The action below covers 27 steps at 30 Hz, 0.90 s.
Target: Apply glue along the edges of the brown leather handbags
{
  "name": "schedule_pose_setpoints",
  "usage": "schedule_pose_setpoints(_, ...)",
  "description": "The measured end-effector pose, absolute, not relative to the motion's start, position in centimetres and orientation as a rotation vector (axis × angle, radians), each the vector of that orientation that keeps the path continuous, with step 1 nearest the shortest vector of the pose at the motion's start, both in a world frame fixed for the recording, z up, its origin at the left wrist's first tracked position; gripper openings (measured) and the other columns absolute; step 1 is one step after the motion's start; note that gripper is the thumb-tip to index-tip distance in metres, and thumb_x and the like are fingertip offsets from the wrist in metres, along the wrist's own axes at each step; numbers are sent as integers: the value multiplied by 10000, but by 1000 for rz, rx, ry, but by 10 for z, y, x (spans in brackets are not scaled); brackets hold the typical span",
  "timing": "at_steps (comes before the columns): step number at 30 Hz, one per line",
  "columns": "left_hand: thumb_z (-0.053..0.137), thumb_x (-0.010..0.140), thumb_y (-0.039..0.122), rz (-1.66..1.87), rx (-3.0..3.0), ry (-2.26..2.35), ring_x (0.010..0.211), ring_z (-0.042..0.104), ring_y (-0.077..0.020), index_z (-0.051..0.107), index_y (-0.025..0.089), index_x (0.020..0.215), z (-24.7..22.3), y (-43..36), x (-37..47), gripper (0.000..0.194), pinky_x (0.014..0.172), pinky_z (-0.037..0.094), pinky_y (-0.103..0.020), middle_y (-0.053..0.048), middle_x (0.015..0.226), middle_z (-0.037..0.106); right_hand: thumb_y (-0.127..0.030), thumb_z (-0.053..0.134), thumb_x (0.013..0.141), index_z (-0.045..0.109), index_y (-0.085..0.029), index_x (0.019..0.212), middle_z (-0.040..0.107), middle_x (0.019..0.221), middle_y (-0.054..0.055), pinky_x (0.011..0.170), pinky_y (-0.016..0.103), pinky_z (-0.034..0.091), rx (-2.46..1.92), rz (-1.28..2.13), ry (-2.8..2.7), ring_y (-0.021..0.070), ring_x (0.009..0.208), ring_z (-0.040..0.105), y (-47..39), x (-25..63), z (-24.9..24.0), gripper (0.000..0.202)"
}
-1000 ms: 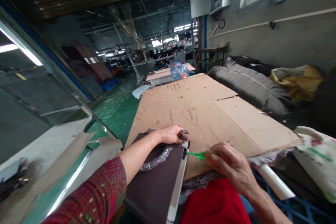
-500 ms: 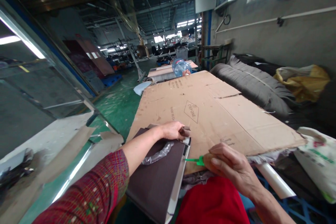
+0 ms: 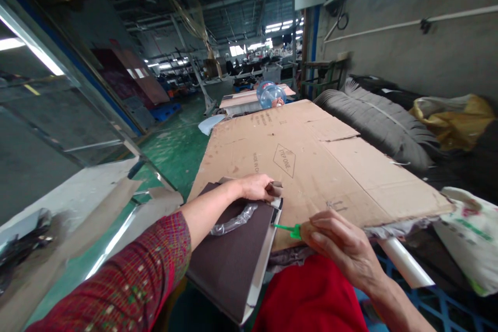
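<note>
In the head view, the person's left hand (image 3: 254,187) is reaching over a dark brown box (image 3: 237,264), its fingers bending closed and pinching a small brown flap (image 3: 276,187) at the box's far right corner. Under the forearm, a curved handle (image 3: 235,220) wrapped in clear plastic is lying across the box's upper face. The box itself is sitting at the near left of the cardboard sheet (image 3: 311,166), its near end jutting past the sheet's edge toward the person, and its pale side strip (image 3: 261,270) is facing right.

The right hand (image 3: 338,244) is gripping a green-nozzled applicator (image 3: 294,230), fingers wrapping round it and hiding its body. The thin tip is pointing left at the box's right edge, close to the corner; whether it is touching cannot be told.

A plaid sleeve (image 3: 128,275) is covering the left upper arm, and red cloth (image 3: 311,298) is lying below the hands. A clear blue water bottle (image 3: 269,94) is resting beyond the sheet's far end. Along the right, a grey bundle (image 3: 383,119), a yellow sack (image 3: 453,119) and a white printed bag (image 3: 472,238) are lying beside the sheet.
</note>
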<state>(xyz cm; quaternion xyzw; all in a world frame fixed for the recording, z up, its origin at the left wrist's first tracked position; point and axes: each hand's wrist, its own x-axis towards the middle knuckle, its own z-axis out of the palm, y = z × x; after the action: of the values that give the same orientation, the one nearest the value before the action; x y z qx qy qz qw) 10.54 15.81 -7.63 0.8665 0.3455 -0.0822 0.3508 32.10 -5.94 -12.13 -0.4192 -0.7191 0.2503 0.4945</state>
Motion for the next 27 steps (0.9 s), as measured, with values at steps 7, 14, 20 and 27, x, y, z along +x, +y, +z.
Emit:
schedule_pose_setpoints(7,767,768,264,-204,2250,897,653,551,-116,634,174,744,-70,154,106,162,600,347,-230,49,679,633,-139,556,1052,652,-276,1131,662,1059,40,824,305,513,-998,574,-1709,202,979,653,-68,318,-125,185)
schedule_pose_setpoints(14,761,749,230,-184,2238,895,640,519,-105,605,178,727,-72,154,106,166,590,336,-231,64,661,585,-128,558,1044,651,-260,1130,668,1066,56,779,296,533,-999,568,-1791,204,963,662,-73,316,-119,183)
schedule_pose_setpoints(20,755,739,213,-186,2231,890,650,555,-113,624,181,735,-75,156,106,135,598,347,-230,63,660,616,-127,572,1041,659,-240,1120,661,1056,57,792,286,534,-997,486,-1772,191,954,658,-70,316,-116,163)
schedule_pose_setpoints(27,766,734,210,-169,2222,888,637,519,-110,603,183,717,-75,156,106,166,595,327,-238,68,645,578,-85,549,1042,636,-228,1167,632,1094,62,811,274,516,-964,520,-1807,176,985,637,-80,311,-116,209)
